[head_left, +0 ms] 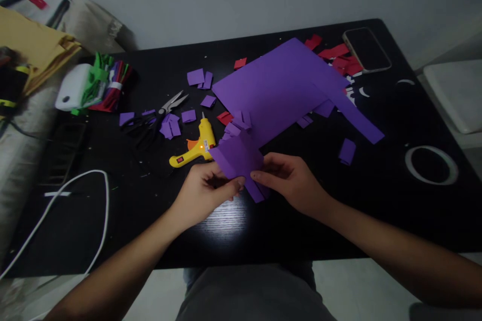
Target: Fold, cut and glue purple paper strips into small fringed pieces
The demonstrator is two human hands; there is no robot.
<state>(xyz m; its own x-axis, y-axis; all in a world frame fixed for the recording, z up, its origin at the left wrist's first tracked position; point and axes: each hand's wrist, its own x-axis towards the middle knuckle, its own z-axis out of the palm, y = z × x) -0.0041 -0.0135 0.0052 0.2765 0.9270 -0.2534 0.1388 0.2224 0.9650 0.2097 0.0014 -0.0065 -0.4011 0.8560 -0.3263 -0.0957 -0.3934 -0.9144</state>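
Between my hands, above the front of the black table, is a folded piece of purple paper [241, 158] with a narrow strip at its lower end. My left hand [209, 188] pinches its lower left edge, thumb on top. Gripping the right edge is my right hand [288, 175], thumb and fingers closed on it. Just beyond my left hand lies a yellow glue gun [201, 145] with a small orange light on. Behind the held piece a large purple sheet [274, 85] lies flat, and a long purple strip [357, 115] extends from its right side.
Black-handled scissors [165, 110] lie left among small folded purple pieces [196, 76]. Red paper scraps [346, 64] and a phone [367, 49] are at the back right, a roll of tape [431, 165] at the right. Bundled pipe cleaners [113, 85] and a white cable [106, 200] occupy the left.
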